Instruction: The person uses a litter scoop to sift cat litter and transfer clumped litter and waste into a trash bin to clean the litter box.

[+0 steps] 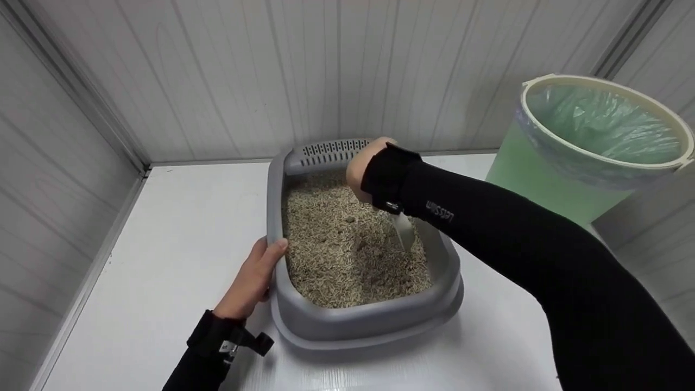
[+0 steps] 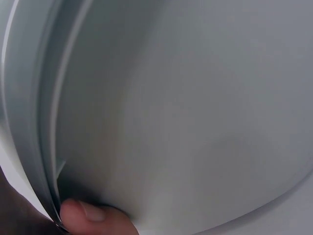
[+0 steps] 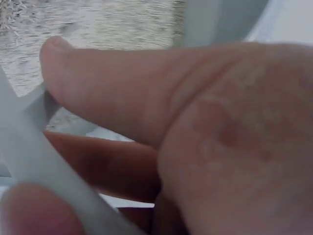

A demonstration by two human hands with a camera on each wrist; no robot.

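The black sleeve [image 1: 488,228] reads "Let's Slim" (small white print, upside down).

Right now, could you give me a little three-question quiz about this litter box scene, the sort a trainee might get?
1. True or false: the left hand grips the rim of the grey litter box.
2. What does the right hand hold? A) a brush B) a pale scoop C) a cloth
3. What lines the bin?

Key: 1 true. 2 B; its blade reaches down into the litter. 3 a green bag.
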